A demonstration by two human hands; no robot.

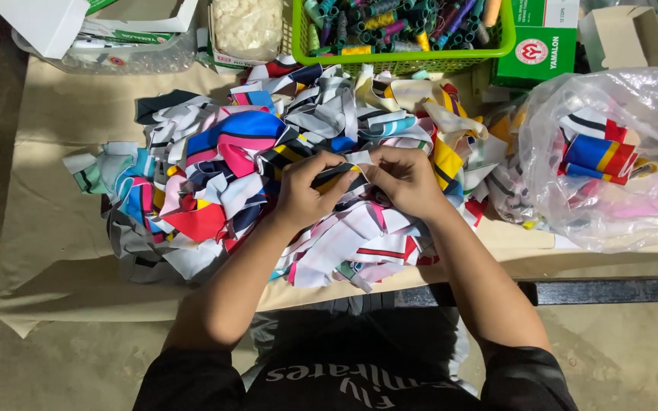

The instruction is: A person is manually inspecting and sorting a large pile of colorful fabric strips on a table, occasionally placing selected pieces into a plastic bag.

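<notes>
Boxes: I see a green carton with a round red-and-white label (538,49) at upper right; a white box (47,23) at upper left.
Basket: green (401,55), top centre, holding thread spools.
Bag: clear plastic (611,152), right, holding scraps.
Strip: a dark, yellow-marked fabric strip (340,176), mid-frame above the colourful scrap pile (215,190) on the bench (47,190).
Hands: left hand (302,190) and right hand (405,183) both pinch the strip.

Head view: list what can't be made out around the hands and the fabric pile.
- Strip: pinched between left hand and right hand; fingers hide its ends and full length.
- Pile: its lower layers are buried under the top scraps.
- Bag: the cloudy plastic blurs the scraps inside.
- Basket: cut off by the top edge; the spools are too small to count.
</notes>
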